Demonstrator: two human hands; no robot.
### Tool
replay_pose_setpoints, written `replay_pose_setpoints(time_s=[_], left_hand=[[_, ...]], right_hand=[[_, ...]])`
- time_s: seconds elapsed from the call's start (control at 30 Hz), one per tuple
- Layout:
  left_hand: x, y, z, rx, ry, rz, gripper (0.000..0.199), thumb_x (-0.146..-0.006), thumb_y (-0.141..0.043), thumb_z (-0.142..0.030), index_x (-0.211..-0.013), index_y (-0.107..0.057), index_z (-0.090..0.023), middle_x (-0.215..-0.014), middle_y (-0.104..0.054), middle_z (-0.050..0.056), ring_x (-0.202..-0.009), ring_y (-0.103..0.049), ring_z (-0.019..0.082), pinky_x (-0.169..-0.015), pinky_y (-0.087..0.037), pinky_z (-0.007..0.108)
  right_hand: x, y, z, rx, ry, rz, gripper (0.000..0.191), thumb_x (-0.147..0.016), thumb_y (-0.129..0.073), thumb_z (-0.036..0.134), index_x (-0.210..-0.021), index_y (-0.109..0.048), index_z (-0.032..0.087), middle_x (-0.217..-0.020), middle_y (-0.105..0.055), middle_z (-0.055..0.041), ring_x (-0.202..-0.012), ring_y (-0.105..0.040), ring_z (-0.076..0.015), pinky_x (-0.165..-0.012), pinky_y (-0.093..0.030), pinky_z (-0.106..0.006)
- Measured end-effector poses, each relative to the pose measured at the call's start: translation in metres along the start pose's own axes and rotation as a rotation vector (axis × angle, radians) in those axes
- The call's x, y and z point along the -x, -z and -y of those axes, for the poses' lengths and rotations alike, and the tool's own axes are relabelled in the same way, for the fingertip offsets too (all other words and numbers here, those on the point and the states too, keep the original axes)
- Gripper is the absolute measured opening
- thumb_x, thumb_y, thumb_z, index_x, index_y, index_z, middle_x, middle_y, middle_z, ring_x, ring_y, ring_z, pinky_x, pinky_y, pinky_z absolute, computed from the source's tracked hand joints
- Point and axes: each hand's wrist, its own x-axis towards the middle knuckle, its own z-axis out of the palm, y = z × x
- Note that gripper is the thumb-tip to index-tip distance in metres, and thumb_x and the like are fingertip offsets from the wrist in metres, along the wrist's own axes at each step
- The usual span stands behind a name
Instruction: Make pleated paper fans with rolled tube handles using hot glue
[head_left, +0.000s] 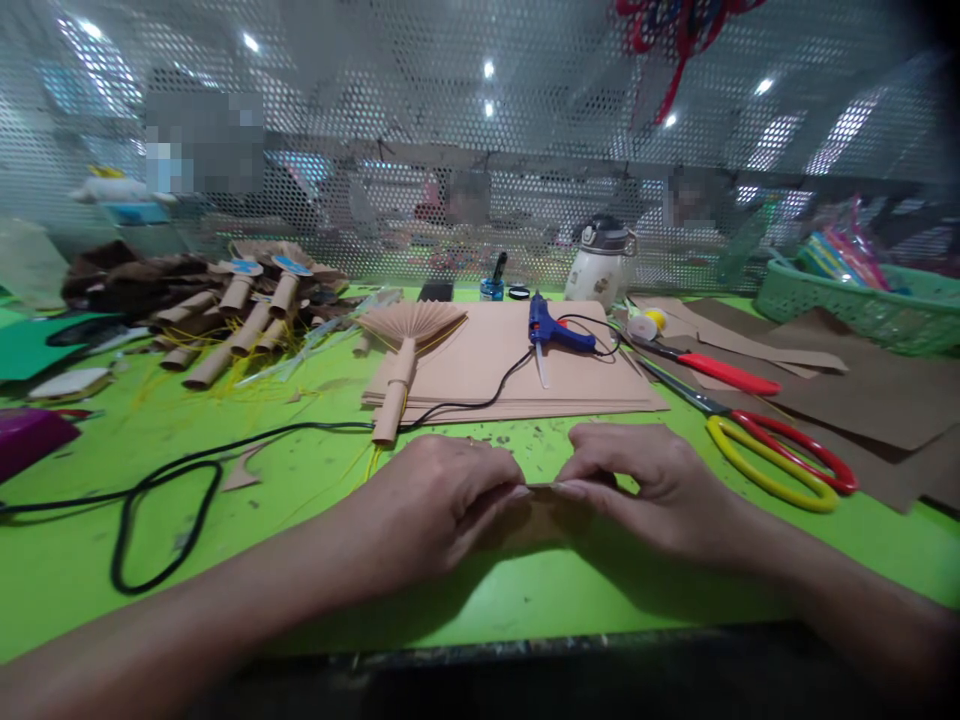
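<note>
Between my two hands is a small piece of brown paper (541,520), its top edge level and most of it in shadow. My left hand (442,495) pinches one end of that edge between thumb and fingers. On the other end, my right hand (660,490) pinches it the same way. Just beyond my left hand lies a folded paper fan (405,365) with a rolled paper handle and yellow string. Behind the hands, a blue glue gun (559,332) rests on a stack of brown card sheets (487,375).
Scissors with red and yellow handles (780,460) and a red-handled cutter (727,372) lie right, near dark paper sheets (877,380). A green basket (862,305) stands beyond. Rolled paper tubes (251,325) pile up left. A black cord (262,437) loops across the green table.
</note>
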Motion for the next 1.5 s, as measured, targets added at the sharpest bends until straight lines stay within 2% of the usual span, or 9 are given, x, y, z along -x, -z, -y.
replay_pose_setpoints(time_s=[0.17, 0.27, 0.33, 0.6, 0.83, 0.97, 1.1, 1.3, 1.5], left_hand=[[0.001, -0.001, 0.001, 0.018, 0.031, 0.029, 0.031, -0.098, -0.044, -0.030, -0.077, -0.061, -0.015, -0.064, -0.059, 0.000, -0.058, -0.052, 0.011, -0.055, -0.033, 0.024], [-0.001, -0.002, 0.001, 0.022, -0.008, 0.020, 0.030, -0.098, -0.043, -0.027, -0.079, -0.063, -0.015, -0.067, -0.061, 0.002, -0.060, -0.053, 0.012, -0.056, -0.034, 0.024], [-0.002, -0.001, 0.002, 0.023, -0.024, 0.016, 0.029, -0.097, -0.043, -0.025, -0.081, -0.065, -0.014, -0.067, -0.062, 0.002, -0.061, -0.054, 0.013, -0.056, -0.035, 0.024], [-0.001, 0.015, 0.014, 0.027, 0.042, 0.043, 0.020, -0.093, -0.050, -0.019, -0.082, -0.066, -0.015, -0.068, -0.066, 0.000, -0.060, -0.057, 0.010, -0.058, -0.037, 0.021], [-0.002, 0.023, 0.019, 0.054, 0.100, 0.183, 0.018, -0.091, -0.049, -0.016, -0.085, -0.066, -0.017, -0.071, -0.067, -0.001, -0.061, -0.058, 0.009, -0.056, -0.036, 0.019], [-0.004, 0.028, 0.018, 0.092, 0.143, 0.178, 0.019, -0.090, -0.053, -0.020, -0.079, -0.068, -0.017, -0.066, -0.066, -0.002, -0.059, -0.057, 0.009, -0.057, -0.036, 0.019], [-0.007, 0.033, 0.020, 0.176, 0.212, 0.140, 0.020, -0.088, -0.058, -0.026, -0.073, -0.069, -0.017, -0.065, -0.067, -0.002, -0.059, -0.056, 0.009, -0.059, -0.038, 0.019], [-0.010, 0.037, 0.024, 0.340, 0.285, 0.185, 0.027, -0.091, -0.051, -0.033, -0.074, -0.063, -0.015, -0.066, -0.062, 0.000, -0.061, -0.054, 0.011, -0.058, -0.039, 0.021], [-0.011, 0.032, 0.021, 0.559, 0.380, 0.222, 0.027, -0.091, -0.052, -0.037, -0.078, -0.059, -0.015, -0.067, -0.057, -0.002, -0.062, -0.050, 0.011, -0.058, -0.039, 0.020]], right_hand=[[0.001, -0.004, -0.005, 0.055, 0.074, 0.062, 0.015, -0.093, -0.058, 0.020, -0.096, -0.068, 0.010, -0.076, -0.064, -0.0060, -0.070, -0.056, -0.0124, -0.062, -0.040, -0.022], [0.003, -0.007, -0.005, 0.078, 0.152, 0.032, 0.014, -0.093, -0.058, 0.018, -0.096, -0.069, 0.009, -0.072, -0.064, -0.0048, -0.066, -0.053, -0.0121, -0.059, -0.036, -0.023], [0.004, -0.008, -0.004, 0.091, 0.150, 0.025, 0.014, -0.093, -0.056, 0.016, -0.092, -0.069, 0.010, -0.067, -0.063, -0.0033, -0.060, -0.051, -0.0110, -0.056, -0.034, -0.023], [0.002, 0.001, -0.004, 0.141, 0.020, 0.031, 0.013, -0.089, -0.058, 0.013, -0.083, -0.070, 0.011, -0.065, -0.068, -0.0028, -0.055, -0.058, -0.0094, -0.053, -0.036, -0.020], [0.002, 0.002, -0.003, 0.047, -0.154, 0.096, 0.016, -0.090, -0.059, 0.020, -0.082, -0.071, 0.012, -0.065, -0.070, -0.0019, -0.056, -0.060, -0.0095, -0.055, -0.040, -0.019], [-0.001, 0.005, 0.000, -0.068, -0.311, 0.143, 0.023, -0.090, -0.059, 0.026, -0.075, -0.069, 0.013, -0.059, -0.066, -0.0003, -0.052, -0.055, -0.0090, -0.052, -0.040, -0.019], [-0.003, 0.008, 0.001, -0.146, -0.423, 0.175, 0.025, -0.092, -0.057, 0.030, -0.075, -0.067, 0.013, -0.058, -0.061, 0.0009, -0.053, -0.051, -0.0091, -0.051, -0.039, -0.019], [-0.002, 0.011, -0.006, -0.147, -0.356, 0.200, 0.029, -0.097, -0.048, 0.033, -0.093, -0.069, 0.014, -0.077, -0.064, -0.0026, -0.067, -0.055, -0.0122, -0.059, -0.043, -0.021], [-0.001, 0.009, -0.007, -0.262, -0.393, 0.179, 0.028, -0.098, -0.048, 0.032, -0.095, -0.069, 0.014, -0.072, -0.064, -0.0017, -0.063, -0.056, -0.0115, -0.057, -0.044, -0.020]])
